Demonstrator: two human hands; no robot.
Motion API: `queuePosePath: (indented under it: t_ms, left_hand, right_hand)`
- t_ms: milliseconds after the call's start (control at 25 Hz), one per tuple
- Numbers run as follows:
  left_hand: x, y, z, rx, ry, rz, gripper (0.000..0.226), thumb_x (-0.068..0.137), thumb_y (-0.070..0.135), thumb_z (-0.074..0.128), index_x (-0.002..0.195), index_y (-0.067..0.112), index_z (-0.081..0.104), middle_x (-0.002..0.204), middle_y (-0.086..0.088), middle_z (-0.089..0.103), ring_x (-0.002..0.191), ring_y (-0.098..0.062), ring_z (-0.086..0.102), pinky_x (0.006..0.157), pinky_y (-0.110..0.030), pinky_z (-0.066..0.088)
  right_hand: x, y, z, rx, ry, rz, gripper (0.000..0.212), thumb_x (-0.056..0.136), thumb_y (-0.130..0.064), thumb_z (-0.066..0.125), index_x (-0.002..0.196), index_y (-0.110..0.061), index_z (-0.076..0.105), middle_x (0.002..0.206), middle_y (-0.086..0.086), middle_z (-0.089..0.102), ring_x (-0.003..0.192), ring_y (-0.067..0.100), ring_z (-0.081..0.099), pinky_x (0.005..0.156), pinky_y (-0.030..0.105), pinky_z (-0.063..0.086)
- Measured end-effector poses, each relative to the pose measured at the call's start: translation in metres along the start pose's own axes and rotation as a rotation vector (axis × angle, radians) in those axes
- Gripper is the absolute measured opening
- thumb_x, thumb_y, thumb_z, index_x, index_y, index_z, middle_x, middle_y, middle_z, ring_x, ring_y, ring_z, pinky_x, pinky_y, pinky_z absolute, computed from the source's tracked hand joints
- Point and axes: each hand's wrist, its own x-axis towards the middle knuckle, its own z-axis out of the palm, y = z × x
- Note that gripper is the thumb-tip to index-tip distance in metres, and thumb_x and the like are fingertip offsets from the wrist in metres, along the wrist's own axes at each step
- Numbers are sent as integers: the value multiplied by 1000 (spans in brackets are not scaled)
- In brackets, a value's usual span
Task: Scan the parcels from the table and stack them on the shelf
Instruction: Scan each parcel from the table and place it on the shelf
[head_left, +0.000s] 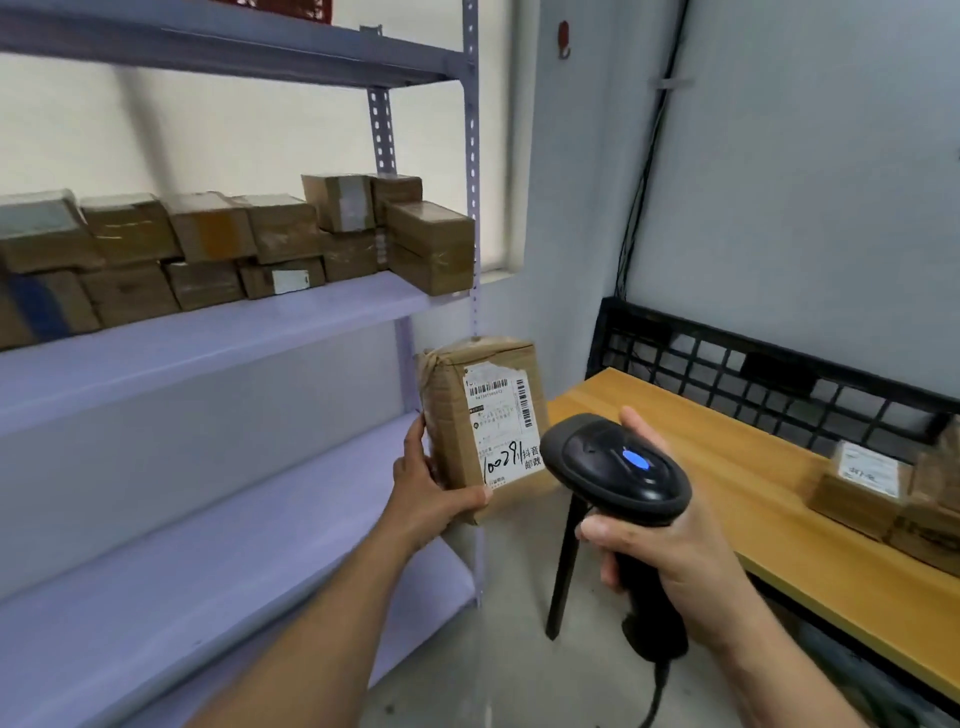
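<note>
A white shipping label (501, 423) on the held parcel (483, 415) bears the handwritten black number "100291" across its lower part, with the printed Chinese characters "抖音" and "邮政" just to its right. Barcodes sit along the label's top and right edge; their digits and the fine print are too small to read

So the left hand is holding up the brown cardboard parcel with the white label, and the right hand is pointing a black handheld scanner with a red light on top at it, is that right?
Not quite: the light on top of the black handheld scanner glows blue, not red, as the head view shows. The rest holds: the left hand holds up the brown cardboard parcel with the white label, and the right hand points the scanner at it.
</note>
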Motion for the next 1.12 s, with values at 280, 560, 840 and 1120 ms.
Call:
queuePosePath:
  t_ms: [280,560,840,1120]
  left_hand:
    - [-36,-13,-119,-16,212,-9,126,41,47,85,142,51,11,142,-7,38,122,-24,50,92,-51,53]
    - [-87,-3,-203,-18,458,48,95,77,15,80,144,35,16,122,4,44,109,-15,50,63,-17,54]
    - [-162,9,-264,32,788,-21,85,82,21,76,142,35,18,114,3,49,92,-5,55,63,-15,48]
    - [-196,16,-286,81,1040,-21,72,82,27,75,133,36,26,108,2,56,93,-10,61,68,-20,47]
  right_hand:
    - [31,-2,99,23,-132,-36,100,60,-4,79,136,-51,35,71,23,66,43,26,53,42,34,45]
    - [60,-16,174,58,-368,-60,100,56,-8,78,137,-49,37,81,23,70,45,30,55,42,33,47]
    - [77,-25,234,80,-633,-109,100,66,7,76,140,-47,36,81,17,72,44,28,55,44,34,48]
    - [91,-24,265,115,-765,-154,99,70,15,74,138,-47,37,83,13,72,46,33,55,46,39,50]
